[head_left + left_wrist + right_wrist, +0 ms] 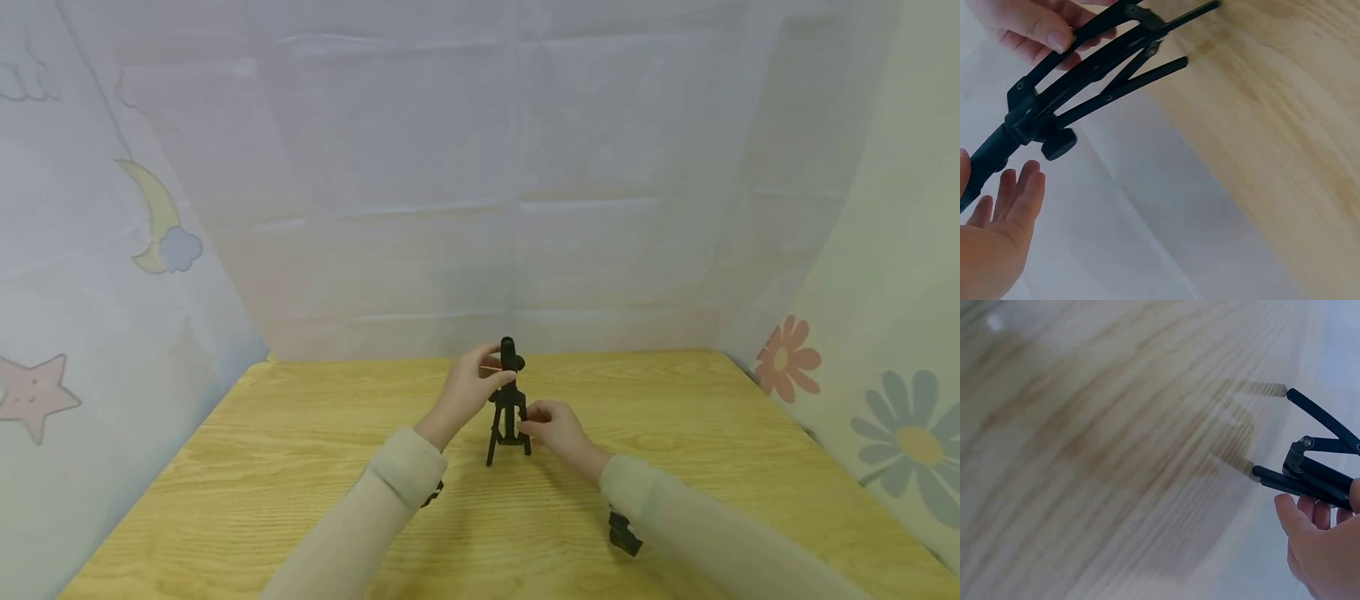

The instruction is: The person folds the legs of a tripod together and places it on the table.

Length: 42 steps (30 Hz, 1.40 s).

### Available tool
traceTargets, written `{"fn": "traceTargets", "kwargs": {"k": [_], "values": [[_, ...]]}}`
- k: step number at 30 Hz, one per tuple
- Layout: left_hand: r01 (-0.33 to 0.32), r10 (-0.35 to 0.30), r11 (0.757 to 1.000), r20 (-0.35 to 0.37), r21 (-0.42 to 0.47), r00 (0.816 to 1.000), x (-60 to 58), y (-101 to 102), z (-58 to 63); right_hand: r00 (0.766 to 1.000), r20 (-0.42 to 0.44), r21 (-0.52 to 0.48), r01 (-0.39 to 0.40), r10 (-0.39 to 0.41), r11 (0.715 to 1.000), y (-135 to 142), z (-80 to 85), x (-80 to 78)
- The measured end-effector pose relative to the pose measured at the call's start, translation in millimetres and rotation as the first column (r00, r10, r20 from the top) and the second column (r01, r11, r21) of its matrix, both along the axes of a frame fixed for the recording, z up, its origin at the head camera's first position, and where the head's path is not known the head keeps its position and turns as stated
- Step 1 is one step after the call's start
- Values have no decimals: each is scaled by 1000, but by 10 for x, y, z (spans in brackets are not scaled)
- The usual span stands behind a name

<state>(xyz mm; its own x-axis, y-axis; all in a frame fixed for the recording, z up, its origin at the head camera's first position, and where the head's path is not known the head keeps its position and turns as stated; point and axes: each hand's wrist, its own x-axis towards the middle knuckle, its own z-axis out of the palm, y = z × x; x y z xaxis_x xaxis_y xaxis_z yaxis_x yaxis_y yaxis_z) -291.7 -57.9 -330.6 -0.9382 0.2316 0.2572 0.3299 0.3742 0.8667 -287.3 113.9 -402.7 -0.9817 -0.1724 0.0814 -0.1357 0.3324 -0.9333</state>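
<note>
A small black tripod [509,399] stands in the middle of the table, its legs spread a little. My left hand [467,382] holds its upper post, thumb in front and fingers behind. In the left wrist view, the other fingers of the left hand [1007,244] stretch out beside the post, below a black knob [1059,144]. Lower down, my right hand [557,428] pinches the tripod's right leg. The right wrist view has the right hand [1329,550] with curled fingers at that leg [1310,487]; the tripod's top is out of frame there.
The wood-grain table [247,500] ends at a pale sheet wall [405,250] behind the tripod. Printed side walls rise left and right, with a star [36,396] and flowers [918,444]. Black devices [624,533] sit at both wrists.
</note>
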Motion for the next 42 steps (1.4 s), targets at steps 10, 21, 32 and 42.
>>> {"fn": "traceTargets", "kwargs": {"k": [10, 21, 32, 42], "values": [[-38, 38, 999, -4, -23, 999, 97, -154, -318, 999, 52, 104, -21, 16, 994, 176, -70, 8], [-107, 110, 992, 48, -60, 993, 196, -56, -515, 989, 139, 118, -65, 48, 991, 146, -104, 12], [-159, 159, 987, 1, -21, 987, 133, 34, -569, 989, 116, 129, -112, 97, 985, 119, -114, 14], [-147, 146, 989, -41, -16, 988, 82, 36, -611, 991, 86, 155, -117, 104, 981, 117, -153, -23]]}}
